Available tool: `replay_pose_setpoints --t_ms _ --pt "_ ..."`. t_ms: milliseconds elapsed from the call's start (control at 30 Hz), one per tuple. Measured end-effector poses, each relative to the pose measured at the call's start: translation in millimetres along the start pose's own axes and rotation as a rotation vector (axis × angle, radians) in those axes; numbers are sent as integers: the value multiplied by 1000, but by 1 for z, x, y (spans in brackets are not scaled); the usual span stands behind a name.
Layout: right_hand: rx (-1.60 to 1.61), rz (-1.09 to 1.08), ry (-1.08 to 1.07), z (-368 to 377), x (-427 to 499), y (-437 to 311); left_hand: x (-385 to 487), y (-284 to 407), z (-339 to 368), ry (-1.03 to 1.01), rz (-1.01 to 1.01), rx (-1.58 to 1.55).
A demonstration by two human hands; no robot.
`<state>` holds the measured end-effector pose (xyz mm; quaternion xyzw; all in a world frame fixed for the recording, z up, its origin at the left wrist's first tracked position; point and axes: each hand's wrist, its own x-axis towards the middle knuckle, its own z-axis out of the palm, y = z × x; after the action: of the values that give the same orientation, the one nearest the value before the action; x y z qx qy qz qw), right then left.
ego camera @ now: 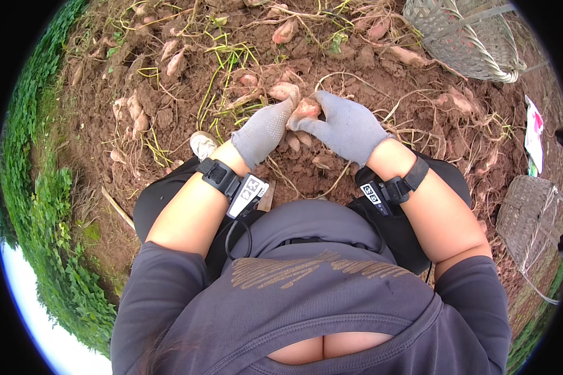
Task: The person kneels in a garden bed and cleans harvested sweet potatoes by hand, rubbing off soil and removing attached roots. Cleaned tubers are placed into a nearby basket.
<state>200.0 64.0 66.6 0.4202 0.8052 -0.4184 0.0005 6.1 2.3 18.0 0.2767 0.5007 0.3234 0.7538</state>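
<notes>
Both my hands wear grey knit work gloves and meet in front of me, low over dug-up soil [169, 117]. Between them is a reddish sweet potato [308, 108], partly covered by the gloves. My left hand [267, 129] grips its left side, fingertips hidden beyond the thumb. My right hand [345, 122] closes on it from the right, thumb across the near side. Just beyond my left fingers lies a paler sweet potato [281, 90]. Smaller roots [298, 139] lie on the earth right below my hands.
A woven basket [464, 42] stands at the upper right and another basket [528, 211] at the right. A white plastic packet [534, 133] lies between them. Sweet potatoes [133, 112] and cut vines [220, 75] are strewn about. Green leafy plants [42, 211] line the left side.
</notes>
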Motion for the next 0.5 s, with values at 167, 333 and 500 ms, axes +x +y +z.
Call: replay_pose_setpoints --t_ms 167,333,500 --pt "-2 -48 85 2 1 4 -5 11 5 85 -29 91" --pt "178 4 104 0 -1 0 -5 8 12 96 0 106" --pt "46 -65 134 1 2 3 -10 10 12 25 22 242"
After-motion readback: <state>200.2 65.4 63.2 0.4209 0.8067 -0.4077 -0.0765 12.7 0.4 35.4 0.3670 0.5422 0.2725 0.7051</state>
